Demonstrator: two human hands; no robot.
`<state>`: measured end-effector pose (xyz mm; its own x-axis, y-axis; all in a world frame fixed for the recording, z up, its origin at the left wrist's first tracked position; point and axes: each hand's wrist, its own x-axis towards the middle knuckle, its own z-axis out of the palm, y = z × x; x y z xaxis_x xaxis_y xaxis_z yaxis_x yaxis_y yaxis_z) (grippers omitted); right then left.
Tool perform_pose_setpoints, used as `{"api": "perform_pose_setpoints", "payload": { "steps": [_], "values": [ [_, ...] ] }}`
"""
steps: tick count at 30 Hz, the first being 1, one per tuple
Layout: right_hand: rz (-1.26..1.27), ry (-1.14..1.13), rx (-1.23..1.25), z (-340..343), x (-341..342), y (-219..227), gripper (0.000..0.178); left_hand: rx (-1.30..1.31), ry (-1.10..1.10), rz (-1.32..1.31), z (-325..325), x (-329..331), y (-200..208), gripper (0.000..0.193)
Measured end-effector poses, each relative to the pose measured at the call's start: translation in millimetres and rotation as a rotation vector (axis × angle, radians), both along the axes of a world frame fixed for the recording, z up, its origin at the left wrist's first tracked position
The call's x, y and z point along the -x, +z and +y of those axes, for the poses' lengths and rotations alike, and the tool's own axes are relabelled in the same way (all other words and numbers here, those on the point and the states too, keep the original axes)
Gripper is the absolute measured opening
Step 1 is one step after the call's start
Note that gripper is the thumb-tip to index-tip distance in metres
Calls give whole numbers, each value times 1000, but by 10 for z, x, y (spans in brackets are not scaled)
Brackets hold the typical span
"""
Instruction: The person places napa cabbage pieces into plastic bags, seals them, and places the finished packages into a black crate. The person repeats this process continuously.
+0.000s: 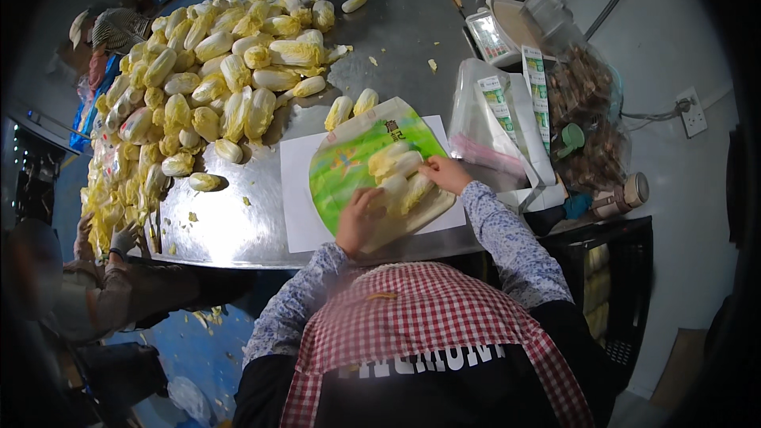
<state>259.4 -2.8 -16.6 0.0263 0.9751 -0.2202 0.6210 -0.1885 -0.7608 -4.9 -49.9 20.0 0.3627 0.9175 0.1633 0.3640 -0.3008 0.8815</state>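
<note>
Several small napa cabbages (413, 192), pale yellow and white, lie side by side at a green printed plastic bag (337, 178). Whether they are inside the bag or on top of it, I cannot tell. My left hand (362, 218) curls its fingers on the white end of the nearest-left cabbage. At the right side, my right hand (446, 174) has its fingers closed on the end of another cabbage. Beneath the bag is a white sheet (300, 210) on the metal table (230, 230). Two more cabbages (339, 112) sit just beyond the bag.
A big heap of napa cabbages (230, 71) covers the table's left. Plastic bags and label strips (537, 99), a white scale (491, 36) and a green scoop (571, 139) crowd the right. A co-worker's gloved hand (124, 239) is at the heap's near left; other people stand farther off.
</note>
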Motion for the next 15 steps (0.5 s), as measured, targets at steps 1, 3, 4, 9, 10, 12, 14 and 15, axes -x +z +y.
{"api": "perform_pose_setpoints", "payload": {
  "steps": [1, 3, 4, 9, 10, 12, 14, 15],
  "values": [
    [-16, 66, 53, 22, 7, -30, 44, -40, -34, 8, 27, 38, -15, 42],
    [-20, 120, 60, 42, 3, -20, 47, -107, -99, 20, 37, 134, -44, 43],
    [-21, 147, 63, 58, -3, -14, 48, -107, -76, 47, 31, 123, -57, 44],
    [161, 35, 91, 39, 2, -70, 40, -129, -20, 55, 4, 54, -178, 49],
    [237, -13, 38, 4, -19, -157, 38, -126, -39, 25, 6, 48, -194, 48],
    [284, -61, 10, -65, 2, -222, 33, -110, -77, -24, -29, 68, -208, 47],
    [256, -78, -19, -66, 12, -264, 30, -169, -88, 18, -62, 45, -157, 46],
    [204, -70, -33, -52, 29, -281, 30, -199, -95, 40, -66, 36, -119, 45]
  ]
}}
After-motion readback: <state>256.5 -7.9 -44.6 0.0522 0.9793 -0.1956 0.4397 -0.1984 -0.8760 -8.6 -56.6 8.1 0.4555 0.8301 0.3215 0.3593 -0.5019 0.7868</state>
